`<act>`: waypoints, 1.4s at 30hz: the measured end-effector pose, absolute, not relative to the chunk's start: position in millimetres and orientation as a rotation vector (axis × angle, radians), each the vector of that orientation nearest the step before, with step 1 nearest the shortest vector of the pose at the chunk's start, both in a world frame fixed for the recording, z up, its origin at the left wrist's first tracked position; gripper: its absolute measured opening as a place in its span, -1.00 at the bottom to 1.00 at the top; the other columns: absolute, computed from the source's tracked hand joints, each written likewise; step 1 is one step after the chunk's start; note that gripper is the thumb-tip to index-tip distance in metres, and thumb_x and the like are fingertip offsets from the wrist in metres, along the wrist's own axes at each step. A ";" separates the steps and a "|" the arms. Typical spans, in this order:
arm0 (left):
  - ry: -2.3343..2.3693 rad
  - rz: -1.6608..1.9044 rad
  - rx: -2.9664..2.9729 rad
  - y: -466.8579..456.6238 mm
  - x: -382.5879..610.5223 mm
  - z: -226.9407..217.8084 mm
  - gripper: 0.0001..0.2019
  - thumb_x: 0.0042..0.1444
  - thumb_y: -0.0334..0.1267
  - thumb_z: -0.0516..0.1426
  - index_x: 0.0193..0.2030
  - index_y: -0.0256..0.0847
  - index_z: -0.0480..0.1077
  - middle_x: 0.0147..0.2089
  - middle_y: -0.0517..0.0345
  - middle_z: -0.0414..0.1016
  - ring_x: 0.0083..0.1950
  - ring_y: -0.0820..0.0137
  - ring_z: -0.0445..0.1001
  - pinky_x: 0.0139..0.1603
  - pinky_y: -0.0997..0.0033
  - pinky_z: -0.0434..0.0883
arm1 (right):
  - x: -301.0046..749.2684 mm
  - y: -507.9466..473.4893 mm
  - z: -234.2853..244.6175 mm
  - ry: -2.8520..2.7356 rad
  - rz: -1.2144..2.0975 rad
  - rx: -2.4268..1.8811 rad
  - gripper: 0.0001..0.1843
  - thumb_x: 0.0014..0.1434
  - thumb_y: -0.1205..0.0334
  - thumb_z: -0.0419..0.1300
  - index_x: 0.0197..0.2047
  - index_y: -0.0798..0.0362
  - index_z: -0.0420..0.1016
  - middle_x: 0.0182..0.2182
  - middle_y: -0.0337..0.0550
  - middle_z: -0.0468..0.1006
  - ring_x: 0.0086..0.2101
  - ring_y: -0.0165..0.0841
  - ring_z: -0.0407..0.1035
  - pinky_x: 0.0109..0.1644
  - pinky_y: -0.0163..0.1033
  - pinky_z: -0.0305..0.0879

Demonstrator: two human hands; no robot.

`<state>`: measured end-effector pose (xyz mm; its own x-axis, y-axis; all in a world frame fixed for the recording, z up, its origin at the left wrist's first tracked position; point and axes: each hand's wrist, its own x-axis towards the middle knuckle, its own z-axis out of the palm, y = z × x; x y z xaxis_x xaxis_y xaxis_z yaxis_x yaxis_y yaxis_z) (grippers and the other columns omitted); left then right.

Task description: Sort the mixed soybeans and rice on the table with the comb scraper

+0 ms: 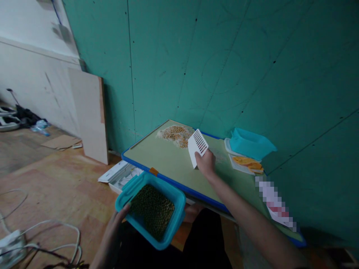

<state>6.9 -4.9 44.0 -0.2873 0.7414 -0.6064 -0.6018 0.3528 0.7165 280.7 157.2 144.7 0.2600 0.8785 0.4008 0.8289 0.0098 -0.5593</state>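
My left hand (117, 221) grips the near left corner of a teal plastic container (171, 224) filled with small green beans (151, 211), held just below the table's front edge. My right hand (206, 163) is closed on a white slotted scoop (197, 146), raised over the green tabletop (165, 158). A pile of yellowish grains (176, 134) lies at the table's far left corner, just beyond the scoop.
A second teal container (251, 144) sits on a white lid at the back right, beside a white tray holding orange pieces (248, 162). A white tray (120, 175) lies on the wooden floor, cables (42, 243) at the lower left, a board (88, 119) leaning on the wall.
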 end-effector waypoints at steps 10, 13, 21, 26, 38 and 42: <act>1.528 1.207 0.290 11.5 -14.8 31.6 -0.31 0.03 0.06 0.33 0.27 -0.17 0.42 0.05 -0.16 0.62 -0.34 0.21 0.65 -0.37 0.30 0.59 | 299.2 173.1 142.7 -1.511 0.203 -1.746 -0.74 0.12 0.20 0.23 -0.21 0.17 0.65 -0.18 0.18 0.71 -0.14 -0.07 0.61 -0.10 -0.14 0.47; 1.562 1.183 0.286 15.4 -15.2 35.8 -0.36 0.11 0.11 0.26 0.27 -0.15 0.41 0.02 -0.11 0.60 -0.37 0.27 0.62 -0.40 0.33 0.55 | 301.9 179.4 141.0 -1.485 0.225 -1.728 -0.77 0.08 0.23 0.27 -0.22 0.15 0.66 -0.19 0.14 0.72 -0.16 -0.09 0.61 -0.11 -0.15 0.47; 1.604 1.173 0.244 17.7 -10.9 36.0 -0.37 0.11 0.10 0.26 0.27 -0.15 0.42 0.02 -0.12 0.62 -0.36 0.24 0.62 -0.30 0.21 0.58 | 297.6 181.9 140.5 -1.443 0.309 -1.652 -0.75 0.05 0.27 0.28 -0.19 0.15 0.67 -0.18 0.11 0.72 -0.16 -0.07 0.62 -0.09 -0.11 0.47; 1.533 1.216 0.294 13.4 -5.6 36.3 -0.40 0.18 0.10 0.22 0.31 -0.11 0.40 0.01 -0.10 0.64 -0.28 0.22 0.67 -0.35 0.31 0.58 | 295.2 182.0 140.1 -1.420 0.332 -1.612 -0.79 0.02 0.25 0.29 -0.26 0.14 0.66 -0.25 0.08 0.73 -0.20 -0.05 0.62 -0.12 -0.10 0.48; 1.498 1.254 0.265 13.5 0.1 42.1 -0.37 0.16 0.11 0.24 0.34 -0.02 0.40 0.22 -0.04 0.57 0.02 0.13 0.66 -0.12 0.28 0.61 | 297.8 183.1 137.0 -1.422 0.418 -1.538 -0.81 -0.03 0.24 0.32 -0.29 0.10 0.65 -0.28 0.01 0.73 -0.25 -0.10 0.61 -0.15 -0.12 0.47; 1.480 1.251 0.257 12.0 3.6 48.4 -0.41 0.21 0.08 0.21 0.33 -0.05 0.40 0.18 -0.05 0.60 0.00 0.11 0.67 -0.09 0.24 0.61 | 296.9 185.2 138.5 -1.443 0.426 -1.551 -0.84 -0.02 0.26 0.32 -0.32 0.11 0.64 -0.29 0.02 0.73 -0.23 -0.09 0.61 -0.14 -0.12 0.47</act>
<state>3.6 12.0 48.4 -0.3509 0.7302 -0.5863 -0.4561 0.4136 0.7880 296.9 185.2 138.5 0.2457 0.9096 0.3351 0.5820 0.1380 -0.8014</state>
